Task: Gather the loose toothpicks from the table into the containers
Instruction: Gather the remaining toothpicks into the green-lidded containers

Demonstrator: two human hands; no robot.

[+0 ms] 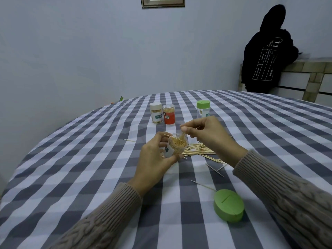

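Observation:
My left hand (156, 157) grips an open clear container (175, 147) packed with toothpicks, tilted above the table. My right hand (206, 135) pinches a few toothpicks (183, 136) whose tips dip into the container's mouth. A pile of loose toothpicks (197, 150) lies on the checked cloth just behind and to the right of the container. Single toothpicks lie apart: one at the left (129, 140), two near my right wrist (215, 169), one by the green lid (203, 185).
A loose green lid (228, 205) lies on the cloth at the front right. Three closed containers stand at the back: white-lidded (156, 114), red (168, 115), green-lidded (203, 108). A person in a black hoodie (265, 54) stands at the far right by a counter.

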